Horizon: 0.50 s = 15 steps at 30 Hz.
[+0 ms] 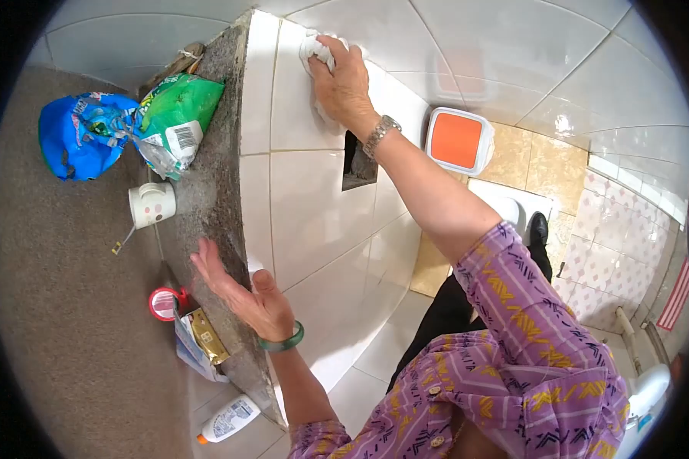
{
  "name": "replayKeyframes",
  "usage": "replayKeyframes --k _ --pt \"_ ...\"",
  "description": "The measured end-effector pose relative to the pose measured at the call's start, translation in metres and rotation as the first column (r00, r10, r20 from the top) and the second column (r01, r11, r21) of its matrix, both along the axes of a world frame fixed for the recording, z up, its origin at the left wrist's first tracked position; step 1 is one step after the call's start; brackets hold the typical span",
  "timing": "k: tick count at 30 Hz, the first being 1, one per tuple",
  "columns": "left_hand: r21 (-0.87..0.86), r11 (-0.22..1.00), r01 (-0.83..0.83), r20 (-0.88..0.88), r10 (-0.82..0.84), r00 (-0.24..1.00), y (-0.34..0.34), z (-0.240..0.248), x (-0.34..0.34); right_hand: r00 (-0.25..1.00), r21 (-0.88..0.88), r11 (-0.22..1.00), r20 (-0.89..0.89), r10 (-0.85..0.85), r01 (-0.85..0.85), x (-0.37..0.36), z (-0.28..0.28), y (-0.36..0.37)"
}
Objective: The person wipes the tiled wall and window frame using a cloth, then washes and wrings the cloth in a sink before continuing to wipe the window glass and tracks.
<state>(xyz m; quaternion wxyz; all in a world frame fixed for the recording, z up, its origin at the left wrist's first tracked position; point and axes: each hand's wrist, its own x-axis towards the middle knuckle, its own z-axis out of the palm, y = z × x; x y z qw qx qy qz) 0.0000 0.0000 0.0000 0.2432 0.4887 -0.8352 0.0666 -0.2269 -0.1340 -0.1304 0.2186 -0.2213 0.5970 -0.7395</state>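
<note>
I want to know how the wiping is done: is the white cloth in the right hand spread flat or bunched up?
Bunched up. The white cloth shows as a crumpled wad under the right hand, pressed against the white tiled wall.

- White tiled wall face: open between the right hand at 12 o'clock and the left hand at 7 o'clock; only break is a dark square hole just below the right wrist.
- Grey stone ledge: blocked at 10 o'clock by green and blue plastic bags, and a white spotted cup.
- 8 o'clock: red-rimmed round container, foil packet, white bottle crowd the left hand.
</note>
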Motion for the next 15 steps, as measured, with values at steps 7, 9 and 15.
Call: replayKeyframes --k 7,9,15 --pt "-0.048 0.998 0.047 0.020 -0.046 0.999 0.002 0.004 0.000 0.997 -0.468 0.884 -0.070 -0.038 0.000 0.033 0.029 0.014" --pt "-0.047 0.996 0.075 -0.006 -0.075 0.997 -0.004 0.002 -0.003 0.953 -0.438 0.898 -0.285 -0.104 -0.033 0.057 0.040 0.037" --pt "-0.033 0.999 0.004 -0.239 -0.012 0.971 0.001 0.001 -0.014 0.699 -0.421 0.694 -0.696 0.167 -0.584 0.174 0.002 0.147"
